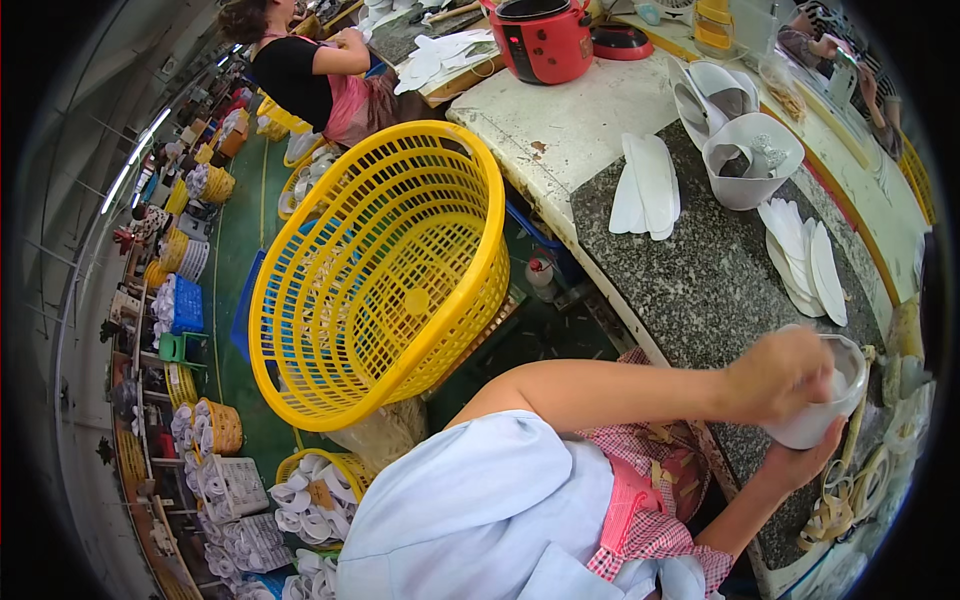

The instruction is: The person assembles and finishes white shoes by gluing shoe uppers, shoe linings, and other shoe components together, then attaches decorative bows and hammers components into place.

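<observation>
a strip light [136, 161] glows above green floor [238, 215] beside a worn white worktable [530, 125].

Fairly bright, even light fills most of the frame, with a glaring strip of ceiling lights [132, 163] at upper left. Shadow darkens the space beneath the surface [650, 280], near the centre. At right, the left grip [778, 378] is smeared by motion blur; the yellow basket [488, 215] looks crisp. Straight edges bow toward the black, rounded rim.
</observation>
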Demonstrator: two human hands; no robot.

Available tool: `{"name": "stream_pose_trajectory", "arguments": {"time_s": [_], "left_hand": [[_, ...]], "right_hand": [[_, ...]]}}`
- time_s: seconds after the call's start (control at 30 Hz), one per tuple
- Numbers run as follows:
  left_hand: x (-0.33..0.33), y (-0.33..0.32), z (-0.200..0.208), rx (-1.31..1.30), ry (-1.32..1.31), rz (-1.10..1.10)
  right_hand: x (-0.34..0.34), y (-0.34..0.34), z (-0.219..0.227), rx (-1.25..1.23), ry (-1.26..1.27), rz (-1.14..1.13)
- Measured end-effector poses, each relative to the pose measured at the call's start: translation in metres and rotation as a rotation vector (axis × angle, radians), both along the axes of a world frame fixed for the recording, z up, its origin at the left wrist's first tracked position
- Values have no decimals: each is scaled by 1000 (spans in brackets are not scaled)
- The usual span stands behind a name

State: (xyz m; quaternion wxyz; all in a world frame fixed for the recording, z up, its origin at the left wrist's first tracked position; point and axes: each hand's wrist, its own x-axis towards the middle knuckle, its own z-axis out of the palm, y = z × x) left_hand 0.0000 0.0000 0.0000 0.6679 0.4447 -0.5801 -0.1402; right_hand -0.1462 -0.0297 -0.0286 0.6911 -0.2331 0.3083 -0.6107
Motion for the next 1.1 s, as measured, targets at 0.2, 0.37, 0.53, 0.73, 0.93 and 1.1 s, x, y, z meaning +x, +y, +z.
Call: {"name": "stream_pose_trajectory", "arguments": {"time_s": [0.2,0.37,0.53,0.73,0.93,1.1], "left_hand": [[-13,3,-2,-24,53,-128],[2,3,-10,-60,-164,39],[-1,7,-4,86,-203,-32],[-14,-2,-7,38,-302,24],[-20,-9,-6,59,-333,33],[-20,-12,1,340,-62,-162]], "right_hand": [[1,7,11,-78,-34,-39],[20,13,5,-108,-252,78],[29,10,2,-218,-236,-71],[21,2,-7,-392,-233,-36],[24,-5,-16,-411,-182,-126],[25,-6,-19,-438,-114,-177]]}}
